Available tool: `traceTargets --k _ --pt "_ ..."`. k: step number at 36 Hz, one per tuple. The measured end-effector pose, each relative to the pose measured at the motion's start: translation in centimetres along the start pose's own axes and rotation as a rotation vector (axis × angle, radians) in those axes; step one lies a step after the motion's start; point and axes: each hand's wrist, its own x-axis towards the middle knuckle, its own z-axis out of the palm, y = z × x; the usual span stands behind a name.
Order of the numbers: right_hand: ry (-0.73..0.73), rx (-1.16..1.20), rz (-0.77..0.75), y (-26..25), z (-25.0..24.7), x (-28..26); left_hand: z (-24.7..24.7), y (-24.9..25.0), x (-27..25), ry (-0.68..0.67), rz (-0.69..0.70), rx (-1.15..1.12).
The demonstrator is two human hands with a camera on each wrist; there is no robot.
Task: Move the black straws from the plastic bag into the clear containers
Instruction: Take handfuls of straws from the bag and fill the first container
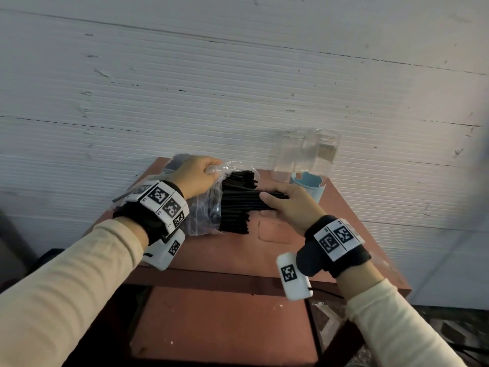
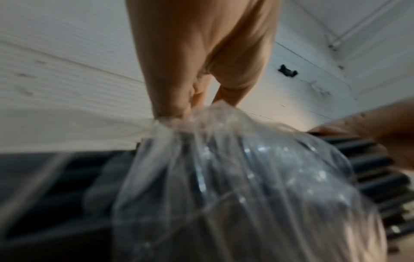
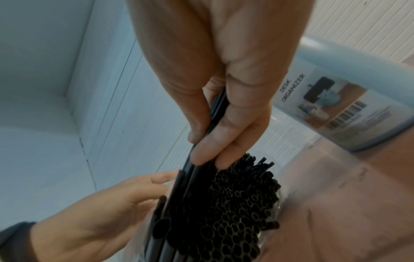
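Note:
A clear plastic bag (image 1: 209,205) lies on the red-brown table (image 1: 238,250), with a thick bundle of black straws (image 1: 238,205) sticking out of its mouth to the right. My left hand (image 1: 198,176) pinches the bag's upper edge, and the left wrist view shows the bag (image 2: 224,177) bunched under the fingers (image 2: 179,99). My right hand (image 1: 285,205) grips a few straws (image 3: 201,159) pulled partway from the bundle (image 3: 235,212). Three clear containers (image 1: 304,154) stand empty at the table's back right.
A light blue desk organizer (image 1: 308,185) stands right behind my right hand, in front of the containers; its label shows in the right wrist view (image 3: 336,99). A white ribbed wall (image 1: 238,88) backs the table. A lower red shelf (image 1: 222,321) sits beneath.

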Motion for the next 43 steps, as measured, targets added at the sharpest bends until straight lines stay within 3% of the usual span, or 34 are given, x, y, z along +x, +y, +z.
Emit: traceTargets --k 3,6,9,13,17,21,26,30,37,43 --pt "-0.022 -0.016 0.005 -0.5 -1.0 -0.5 0.2 1.4 -0.8 0.11 0.019 0.115" --pt "-0.016 -0.105 -0.01 -0.9 -2.2 -1.2 0.9 3.3 -1.5 0.189 0.234 0.131" --pt "0.023 -0.155 -0.014 -1.2 -3.1 -1.6 1.7 5.2 -1.5 0.011 0.352 0.183" --pt "0.045 -0.248 -0.075 -2.2 -3.9 -2.7 3.9 7.2 -1.0 -0.32 0.338 0.42" --pt "0.058 -0.382 -0.14 -3.6 -5.2 -4.0 5.7 8.1 0.1 -0.366 0.364 0.517" --pt "0.064 -0.457 -0.222 -5.6 -6.8 -5.3 6.7 9.6 0.4 -0.265 0.449 0.487" --pt "0.132 -0.494 -0.343 -8.9 -8.3 -6.2 7.0 11.6 0.8 -0.147 0.454 0.268" --pt "0.267 -0.559 -0.538 -11.5 -8.7 -6.0 6.7 14.1 0.8 -0.096 0.434 0.132" --pt "0.434 -0.458 -0.838 -15.1 -8.0 -5.0 5.3 18.1 1.3 -0.079 0.425 -0.209" --pt "0.455 -0.486 -0.933 -17.5 -7.3 -3.3 4.9 19.0 2.1 -0.044 0.434 -0.446"
